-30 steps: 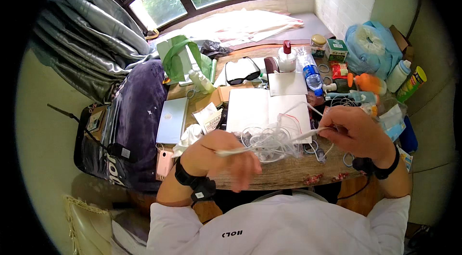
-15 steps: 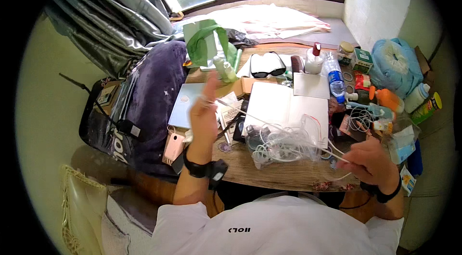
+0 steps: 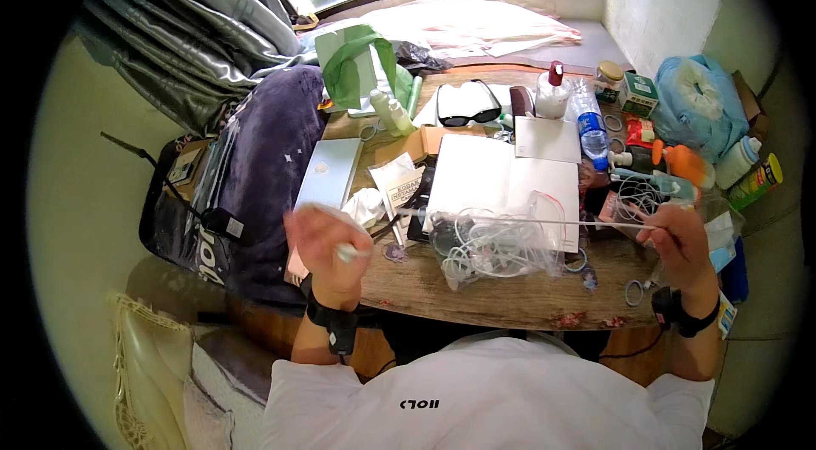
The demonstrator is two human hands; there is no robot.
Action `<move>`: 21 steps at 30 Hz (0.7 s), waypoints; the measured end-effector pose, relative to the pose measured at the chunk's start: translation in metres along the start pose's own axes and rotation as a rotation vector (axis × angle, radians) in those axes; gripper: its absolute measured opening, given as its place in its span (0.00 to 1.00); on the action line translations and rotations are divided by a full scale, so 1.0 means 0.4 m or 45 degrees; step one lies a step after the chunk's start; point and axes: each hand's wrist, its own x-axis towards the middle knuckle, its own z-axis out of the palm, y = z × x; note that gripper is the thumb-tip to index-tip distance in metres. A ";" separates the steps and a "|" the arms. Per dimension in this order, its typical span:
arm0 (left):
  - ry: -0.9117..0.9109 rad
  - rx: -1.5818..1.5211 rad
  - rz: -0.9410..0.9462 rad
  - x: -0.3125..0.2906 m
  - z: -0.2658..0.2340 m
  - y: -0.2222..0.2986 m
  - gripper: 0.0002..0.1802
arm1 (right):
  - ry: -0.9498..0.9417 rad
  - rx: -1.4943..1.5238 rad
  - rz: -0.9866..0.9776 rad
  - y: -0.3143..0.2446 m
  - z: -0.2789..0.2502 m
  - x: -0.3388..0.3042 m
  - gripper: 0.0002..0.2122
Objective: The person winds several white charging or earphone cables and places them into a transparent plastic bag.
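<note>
A white cable (image 3: 544, 221) is stretched nearly level between my hands, above a clear plastic bag (image 3: 501, 254) of tangled white cables. My left hand (image 3: 330, 244), blurred by motion, is closed on the cable's left part; a pale end pokes out of the fist. At the right, my right hand (image 3: 680, 242) pinches the other part between thumb and fingers. The bag lies near the table's front edge, over the lower part of an open blank notebook (image 3: 470, 169). A pink phone-like item is mostly hidden beneath my left hand.
On the wooden table (image 3: 476, 305) stand a water bottle (image 3: 592, 131), a pump bottle (image 3: 552, 93), an orange bottle (image 3: 687, 168) and dark glasses (image 3: 469, 103). A silver laptop (image 3: 330, 174) lies at left, beside a purple blanket (image 3: 272, 161). Coiled cable (image 3: 637, 195) sits near my right hand.
My left hand has moved down and left, going from raised fingers to a fist. My right hand has risen slightly to the right. The cable now runs taut and level.
</note>
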 end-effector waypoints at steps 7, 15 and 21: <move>0.593 -0.818 0.251 0.135 0.077 -0.011 0.48 | -0.450 -0.085 -0.267 -0.025 0.051 0.002 0.05; -0.168 1.597 -0.197 0.085 0.084 -0.096 0.40 | -0.412 0.224 -0.497 -0.081 -0.003 -0.026 0.09; -0.751 1.328 -0.987 0.059 0.049 -0.069 0.10 | 0.078 0.073 -0.197 -0.047 -0.047 -0.066 0.12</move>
